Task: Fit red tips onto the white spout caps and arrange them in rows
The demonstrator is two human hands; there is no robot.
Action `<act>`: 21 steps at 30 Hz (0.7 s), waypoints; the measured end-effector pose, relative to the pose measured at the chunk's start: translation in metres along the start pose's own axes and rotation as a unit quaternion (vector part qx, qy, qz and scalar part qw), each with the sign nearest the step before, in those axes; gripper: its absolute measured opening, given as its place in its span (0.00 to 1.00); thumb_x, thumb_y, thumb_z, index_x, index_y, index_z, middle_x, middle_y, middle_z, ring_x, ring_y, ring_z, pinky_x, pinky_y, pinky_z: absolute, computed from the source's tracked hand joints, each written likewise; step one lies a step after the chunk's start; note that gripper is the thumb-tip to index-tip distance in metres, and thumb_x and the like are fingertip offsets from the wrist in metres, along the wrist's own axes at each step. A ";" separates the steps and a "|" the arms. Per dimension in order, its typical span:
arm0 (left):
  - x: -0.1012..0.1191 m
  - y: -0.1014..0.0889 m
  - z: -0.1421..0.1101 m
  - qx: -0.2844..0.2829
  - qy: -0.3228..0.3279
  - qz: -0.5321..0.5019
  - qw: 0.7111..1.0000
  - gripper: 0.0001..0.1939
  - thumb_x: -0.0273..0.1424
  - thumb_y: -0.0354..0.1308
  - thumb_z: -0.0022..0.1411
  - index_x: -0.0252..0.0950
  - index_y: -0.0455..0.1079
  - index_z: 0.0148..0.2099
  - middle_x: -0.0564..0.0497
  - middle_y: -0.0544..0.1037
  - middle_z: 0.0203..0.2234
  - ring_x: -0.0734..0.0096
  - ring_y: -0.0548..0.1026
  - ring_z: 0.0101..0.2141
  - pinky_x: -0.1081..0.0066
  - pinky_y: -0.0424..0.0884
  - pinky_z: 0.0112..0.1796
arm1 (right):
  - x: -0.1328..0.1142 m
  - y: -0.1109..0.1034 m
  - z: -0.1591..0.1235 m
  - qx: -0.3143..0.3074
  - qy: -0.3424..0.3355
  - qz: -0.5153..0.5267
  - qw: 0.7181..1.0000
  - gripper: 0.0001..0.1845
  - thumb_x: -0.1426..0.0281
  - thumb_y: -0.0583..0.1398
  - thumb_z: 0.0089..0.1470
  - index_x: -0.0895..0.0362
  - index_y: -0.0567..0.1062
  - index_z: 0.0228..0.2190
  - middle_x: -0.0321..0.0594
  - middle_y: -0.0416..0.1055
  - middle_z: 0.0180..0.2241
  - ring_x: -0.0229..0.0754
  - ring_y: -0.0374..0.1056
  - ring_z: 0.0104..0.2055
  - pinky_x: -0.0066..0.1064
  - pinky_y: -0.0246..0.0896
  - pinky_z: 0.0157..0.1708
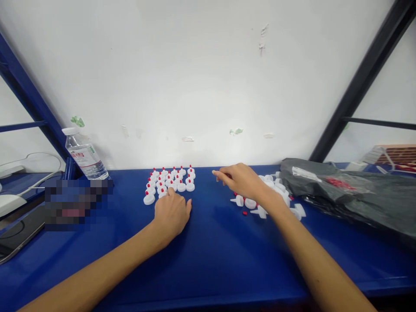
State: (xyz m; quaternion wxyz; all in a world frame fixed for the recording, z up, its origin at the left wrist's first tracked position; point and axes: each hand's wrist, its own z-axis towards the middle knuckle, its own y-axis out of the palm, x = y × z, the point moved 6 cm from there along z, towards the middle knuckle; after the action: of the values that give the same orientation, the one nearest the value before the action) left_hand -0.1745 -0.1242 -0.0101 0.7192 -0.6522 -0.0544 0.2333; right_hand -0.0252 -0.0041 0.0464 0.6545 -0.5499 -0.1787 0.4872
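My left hand (172,212) rests at the front of a block of white nozzle caps (181,186) with red tips, standing upright in rows. Its index finger reaches a cap in the front row, the thumb sticks out to the right, and the other fingers are curled and partly hidden. My right hand (243,180) hovers left of and above a loose pile of white nozzle caps (250,203) and small red tips (245,212). Thumb and fingers come together in a pinch. A hint of dark red shows between them, too small to make out.
A plastic water bottle (85,156) stands at the back left, near a blurred patch and a dark flat device (22,229). On the right lies a dark grey plastic bag (354,203), with a clear packet of red pieces (341,183) on it. The white wall (208,86) bounds the blue table (208,260).
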 end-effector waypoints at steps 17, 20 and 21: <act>0.074 -0.012 -0.027 0.074 0.342 -0.267 0.898 0.16 0.31 0.47 0.72 0.41 0.73 0.54 0.50 0.77 0.40 0.68 0.77 0.35 0.70 0.70 0.35 | 0.038 0.010 -0.024 -0.266 0.155 0.043 0.950 0.29 0.65 0.73 0.40 0.52 0.78 0.47 0.41 0.78 0.43 0.41 0.74 0.30 0.28 0.61 0.23; 0.089 -0.011 -0.030 0.070 0.361 -0.288 0.884 0.16 0.33 0.48 0.72 0.42 0.73 0.56 0.50 0.77 0.41 0.69 0.77 0.35 0.70 0.71 0.36 | 0.037 0.009 -0.022 -0.243 0.142 0.047 0.958 0.25 0.70 0.71 0.41 0.53 0.79 0.45 0.41 0.79 0.41 0.41 0.74 0.29 0.28 0.61 0.23; 0.092 -0.010 -0.030 0.069 0.359 -0.294 0.883 0.17 0.33 0.48 0.72 0.42 0.73 0.57 0.50 0.78 0.41 0.69 0.77 0.35 0.69 0.71 0.37 | 0.037 0.008 -0.021 -0.234 0.134 0.051 0.962 0.23 0.71 0.71 0.42 0.52 0.80 0.43 0.41 0.80 0.40 0.41 0.74 0.29 0.29 0.62 0.23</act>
State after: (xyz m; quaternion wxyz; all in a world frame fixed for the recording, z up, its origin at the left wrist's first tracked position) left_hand -0.0787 -0.1143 -0.0257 0.7683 -0.5941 0.0342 -0.2358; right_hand 0.0049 0.0146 0.0209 0.5001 -0.7562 -0.1698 0.3865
